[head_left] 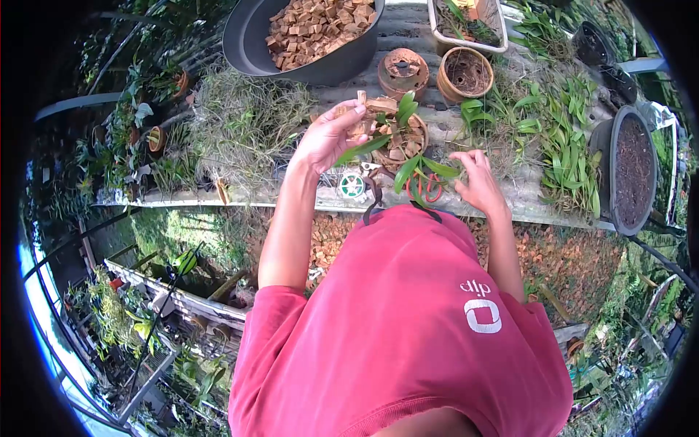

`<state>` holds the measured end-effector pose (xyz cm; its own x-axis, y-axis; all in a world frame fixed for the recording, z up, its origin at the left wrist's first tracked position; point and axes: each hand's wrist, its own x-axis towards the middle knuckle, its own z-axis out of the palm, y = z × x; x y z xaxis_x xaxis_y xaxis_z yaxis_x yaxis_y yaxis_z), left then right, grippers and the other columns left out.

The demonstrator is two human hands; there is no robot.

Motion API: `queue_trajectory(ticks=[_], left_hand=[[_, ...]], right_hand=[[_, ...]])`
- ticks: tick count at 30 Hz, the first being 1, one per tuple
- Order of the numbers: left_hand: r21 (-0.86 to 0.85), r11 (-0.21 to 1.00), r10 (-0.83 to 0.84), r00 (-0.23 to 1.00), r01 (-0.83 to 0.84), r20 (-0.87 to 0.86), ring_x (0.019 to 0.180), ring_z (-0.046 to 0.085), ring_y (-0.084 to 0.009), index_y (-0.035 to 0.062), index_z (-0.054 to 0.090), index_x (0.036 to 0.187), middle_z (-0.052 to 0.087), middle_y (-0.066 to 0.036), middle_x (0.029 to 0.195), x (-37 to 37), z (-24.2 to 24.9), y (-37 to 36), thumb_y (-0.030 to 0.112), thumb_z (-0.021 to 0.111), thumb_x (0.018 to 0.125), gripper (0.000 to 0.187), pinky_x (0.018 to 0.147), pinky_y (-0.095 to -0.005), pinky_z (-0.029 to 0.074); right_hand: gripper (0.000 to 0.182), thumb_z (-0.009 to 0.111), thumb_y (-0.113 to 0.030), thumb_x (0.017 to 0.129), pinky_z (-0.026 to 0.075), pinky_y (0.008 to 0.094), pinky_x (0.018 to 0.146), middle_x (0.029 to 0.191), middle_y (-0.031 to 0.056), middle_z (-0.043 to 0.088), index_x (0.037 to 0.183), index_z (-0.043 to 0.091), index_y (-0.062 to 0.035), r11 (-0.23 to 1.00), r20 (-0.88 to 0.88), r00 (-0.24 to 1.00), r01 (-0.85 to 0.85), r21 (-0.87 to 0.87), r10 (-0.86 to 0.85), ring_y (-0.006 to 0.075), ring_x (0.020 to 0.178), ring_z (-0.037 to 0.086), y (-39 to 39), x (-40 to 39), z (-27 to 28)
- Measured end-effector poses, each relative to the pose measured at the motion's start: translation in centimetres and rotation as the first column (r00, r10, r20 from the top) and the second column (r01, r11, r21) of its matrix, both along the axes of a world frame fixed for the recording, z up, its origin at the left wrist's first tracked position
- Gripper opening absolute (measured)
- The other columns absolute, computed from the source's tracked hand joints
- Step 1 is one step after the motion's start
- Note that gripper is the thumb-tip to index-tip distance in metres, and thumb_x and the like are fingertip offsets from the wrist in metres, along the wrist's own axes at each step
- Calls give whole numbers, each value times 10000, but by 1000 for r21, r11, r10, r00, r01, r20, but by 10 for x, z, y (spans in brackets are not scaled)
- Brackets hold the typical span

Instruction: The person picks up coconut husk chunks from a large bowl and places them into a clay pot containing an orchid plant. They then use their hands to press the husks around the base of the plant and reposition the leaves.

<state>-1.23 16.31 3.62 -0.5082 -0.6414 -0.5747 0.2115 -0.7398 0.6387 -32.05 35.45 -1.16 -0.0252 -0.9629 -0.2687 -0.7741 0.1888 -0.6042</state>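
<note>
Ahead of the left hand [328,140]: tub [251,44], dark matt plastic, smooth; wood chunks [317,33], rough, unvarnished. Wood piece [358,130] at its fingertips: rough. Ahead of the right hand [479,183]: round pot [445,86], matt, clay-like. Between the hands: scissor handles [435,191], smooth red plastic. Beneath: bench [535,208], rough, weathered, corrugated. Nearer than both: shirt [393,313], matt cloth.

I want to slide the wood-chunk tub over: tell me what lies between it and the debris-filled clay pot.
The head view shows a holed clay pot between the wood-chunk tub and the debris-filled clay pot.
</note>
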Motion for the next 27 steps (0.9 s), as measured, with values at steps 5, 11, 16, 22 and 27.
queue_trajectory(ticks=[5,11,16,22,27], left_hand=[[16,1000,-23,1000,23,21,987,721,-172,99,666,1211,730,-26,1100,-14,-20,47,180,723,1019,215,842,-321,602],[-40,998,-44,989,50,143,990,724,-169,74,679,1226,724,-39,1127,-28,-41,58,180,694,1039,215,820,-292,633],[-93,995,-7,976,28,218,964,733,-162,32,676,1194,734,-75,1088,-25,-44,63,174,706,1030,218,807,-293,661],[-301,943,-4,909,143,417,928,721,-138,18,698,1133,733,-68,1097,-32,-58,50,185,711,1021,201,773,-305,678],[-321,832,-129,721,452,681,888,753,-145,15,746,1068,768,-108,938,-56,-69,28,245,760,954,257,734,-325,657]], right_hand=[[845,912,-230,787,506,510,1060,1394,225,567,1457,417,-89,996,81,996,37,75,-43,426,1309,591,31,19,-34],[815,915,-289,840,622,364,803,1210,129,702,1440,411,-61,950,523,793,245,196,-312,229,1009,727,6,39,-99],[615,784,-116,959,615,287,810,1170,69,710,1472,449,-62,893,716,537,316,321,-447,123,1021,699,-11,57,-94],[479,702,-125,960,570,363,971,1200,123,738,1426,626,-44,975,216,972,128,-182,-88,230,1089,723,-34,56,-107],[396,684,-130,943,534,383,1015,1261,182,714,1321,691,-9,970,391,912,194,-147,-123,329,1164,700,-51,63,-104]])
